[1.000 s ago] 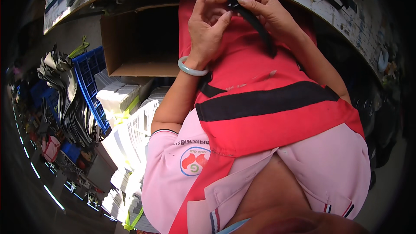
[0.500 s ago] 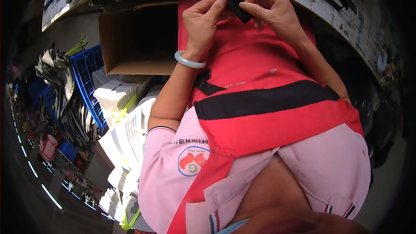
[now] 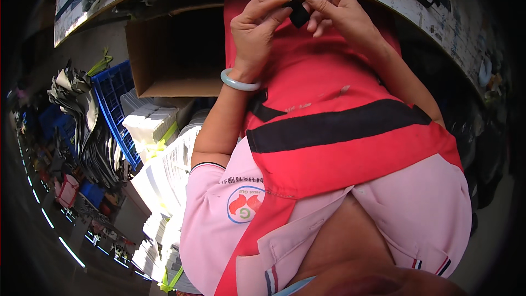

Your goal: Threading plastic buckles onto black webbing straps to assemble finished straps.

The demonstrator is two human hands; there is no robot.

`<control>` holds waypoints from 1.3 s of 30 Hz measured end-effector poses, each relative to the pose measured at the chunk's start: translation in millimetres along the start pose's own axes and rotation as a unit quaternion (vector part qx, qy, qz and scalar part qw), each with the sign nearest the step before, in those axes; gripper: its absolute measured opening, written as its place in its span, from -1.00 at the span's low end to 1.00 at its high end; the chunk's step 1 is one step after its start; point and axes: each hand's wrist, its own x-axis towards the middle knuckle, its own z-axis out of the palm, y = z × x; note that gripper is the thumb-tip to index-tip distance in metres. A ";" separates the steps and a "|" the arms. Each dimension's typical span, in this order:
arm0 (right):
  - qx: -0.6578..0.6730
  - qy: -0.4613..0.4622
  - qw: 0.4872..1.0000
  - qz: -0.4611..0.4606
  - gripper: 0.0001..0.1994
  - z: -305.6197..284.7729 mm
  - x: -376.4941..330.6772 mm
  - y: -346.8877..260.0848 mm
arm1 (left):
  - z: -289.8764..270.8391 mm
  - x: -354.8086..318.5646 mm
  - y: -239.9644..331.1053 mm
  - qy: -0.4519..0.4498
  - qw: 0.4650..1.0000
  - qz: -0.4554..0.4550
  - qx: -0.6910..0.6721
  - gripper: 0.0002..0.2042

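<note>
Currently both hands are raised before the chest, at the edge of the white worktable (image 3: 438, 16), and meet on a small black piece (image 3: 298, 13), apparently a flat bit of strap or fabric. The left hand (image 3: 257, 30), a pale green bangle (image 3: 240, 82) on its wrist, pinches the piece's left edge between thumb and forefinger, the other fingers curled. The right hand (image 3: 342, 13) grips the right edge with its fingertips, fingers bent and closed. Against the frame half a second earlier, the hands have drawn closer together and the piece looks shorter and more compact, where a second ago a longer black strip trailed down over the red apron (image 3: 329, 93). By that evidence the piece is being folded or gathered. An open cardboard box (image 3: 170, 55) sits under the table edge, beside a blue crate (image 3: 115, 109).
</note>
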 end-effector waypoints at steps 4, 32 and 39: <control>-0.099 -0.113 0.986 0.070 -0.74 -18.6 9.6 -5.6 | -6.3 -4.8 0.3 -0.060 0.996 0.028 0.059 -0.76; -0.155 -0.105 0.982 -0.006 -0.87 -5.6 9.8 2.4 | -86.5 4.2 112.4 0.048 0.919 -0.041 0.390 -0.60; -0.241 -0.153 0.957 -0.049 -0.86 -12.0 12.6 11.7 | -17.9 206.6 66.0 -0.010 0.755 0.142 0.640 -0.45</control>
